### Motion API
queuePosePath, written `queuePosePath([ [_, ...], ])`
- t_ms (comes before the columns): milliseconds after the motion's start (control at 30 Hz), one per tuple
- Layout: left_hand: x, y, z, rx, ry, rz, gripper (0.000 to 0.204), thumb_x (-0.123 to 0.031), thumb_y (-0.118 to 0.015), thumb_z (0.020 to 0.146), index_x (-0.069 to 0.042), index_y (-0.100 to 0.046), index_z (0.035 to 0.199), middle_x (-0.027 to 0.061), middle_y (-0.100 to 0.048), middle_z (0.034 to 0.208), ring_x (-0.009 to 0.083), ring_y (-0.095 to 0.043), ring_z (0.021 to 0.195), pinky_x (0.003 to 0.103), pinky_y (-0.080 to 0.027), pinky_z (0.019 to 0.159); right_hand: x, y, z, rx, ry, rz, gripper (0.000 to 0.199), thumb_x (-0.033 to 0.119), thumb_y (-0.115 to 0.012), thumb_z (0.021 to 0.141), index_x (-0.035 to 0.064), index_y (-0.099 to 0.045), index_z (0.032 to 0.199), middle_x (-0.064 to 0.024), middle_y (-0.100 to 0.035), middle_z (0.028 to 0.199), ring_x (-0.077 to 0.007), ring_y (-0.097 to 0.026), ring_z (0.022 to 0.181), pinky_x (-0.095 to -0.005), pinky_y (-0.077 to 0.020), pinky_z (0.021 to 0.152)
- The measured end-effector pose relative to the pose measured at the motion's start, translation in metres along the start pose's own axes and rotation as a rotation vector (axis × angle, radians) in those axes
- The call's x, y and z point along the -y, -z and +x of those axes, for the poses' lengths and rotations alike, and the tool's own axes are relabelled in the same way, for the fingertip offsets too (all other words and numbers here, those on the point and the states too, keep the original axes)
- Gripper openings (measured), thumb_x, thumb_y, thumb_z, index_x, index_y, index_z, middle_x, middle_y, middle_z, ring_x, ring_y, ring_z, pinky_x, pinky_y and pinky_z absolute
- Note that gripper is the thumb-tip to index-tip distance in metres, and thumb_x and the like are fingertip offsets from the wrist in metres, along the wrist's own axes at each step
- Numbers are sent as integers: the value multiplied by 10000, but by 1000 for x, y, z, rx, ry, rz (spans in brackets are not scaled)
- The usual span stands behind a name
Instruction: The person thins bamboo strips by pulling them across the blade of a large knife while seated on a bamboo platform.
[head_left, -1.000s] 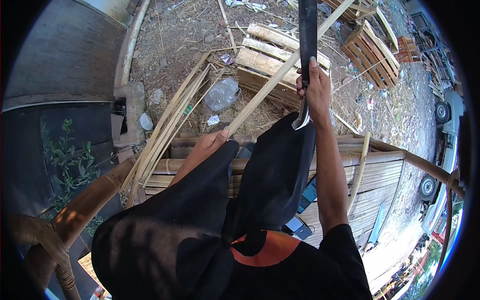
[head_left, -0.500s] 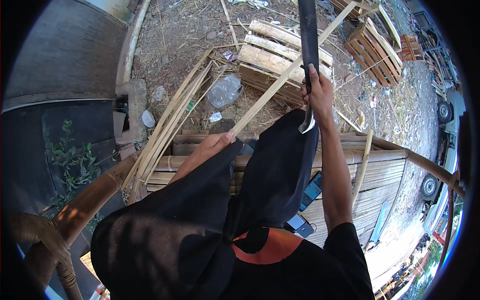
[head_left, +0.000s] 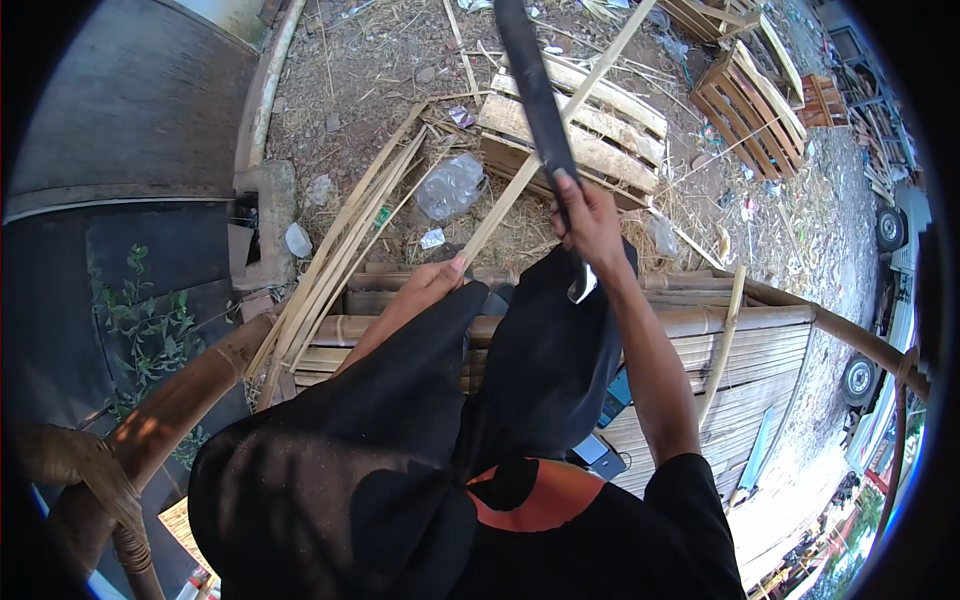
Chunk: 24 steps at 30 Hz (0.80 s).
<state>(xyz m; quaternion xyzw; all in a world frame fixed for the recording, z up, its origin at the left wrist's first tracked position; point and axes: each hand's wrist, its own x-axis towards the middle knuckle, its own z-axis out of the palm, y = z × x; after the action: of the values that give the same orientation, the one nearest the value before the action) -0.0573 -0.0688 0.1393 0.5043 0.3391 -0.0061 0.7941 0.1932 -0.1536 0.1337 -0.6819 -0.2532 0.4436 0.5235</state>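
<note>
Bamboo is what we are working: our left hand point(head_left: 432, 283) is closed around the near end of a long pale bamboo strip point(head_left: 545, 150) that slants up and away past our right hand point(head_left: 588, 222), which is clenched on the handle of a long dark blade point(head_left: 535, 85) raised just beside the strip. We judge this the shaving or splitting step, blade poised for a stroke, though whether its edge touches the strip is hard to tell. Next, the blade should meet the strip beyond the left hand, well clear of its fingers. Beyond both hands lie wooden pallets point(head_left: 590, 120); left of the left hand, loose bamboo slats point(head_left: 340, 240).
</note>
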Motion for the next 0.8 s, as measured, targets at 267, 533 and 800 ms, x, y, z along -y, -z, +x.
queuePosePath([
  [267,4,3,-1,3,33,-1,416,-442,-442,1024,-126,-460,753,-69,-413,667,25,-374,592,216,-314,527,6,3,21,-152,36,130,491,485,-503,987,52,-547,760,6,-488,534,-54,-446,432,-215,-339,409],
  [533,14,7,2,-53,68,-79,479,-473,-414,1025,-106,-457,721,-57,-431,653,38,-379,581,221,-325,526,-30,-28,-13,75,-16,-48,451,406,-530,996,22,-593,768,23,-500,549,-53,-449,509,-239,-361,485],
  [800,5,4,19,-27,-31,81,489,-480,-411,1023,-97,-479,726,-40,-438,629,47,-402,556,227,-326,510,-27,-46,-23,120,-42,-8,461,422,-545,985,18,-593,769,17,-502,547,-66,-469,500,-251,-389,480],
])
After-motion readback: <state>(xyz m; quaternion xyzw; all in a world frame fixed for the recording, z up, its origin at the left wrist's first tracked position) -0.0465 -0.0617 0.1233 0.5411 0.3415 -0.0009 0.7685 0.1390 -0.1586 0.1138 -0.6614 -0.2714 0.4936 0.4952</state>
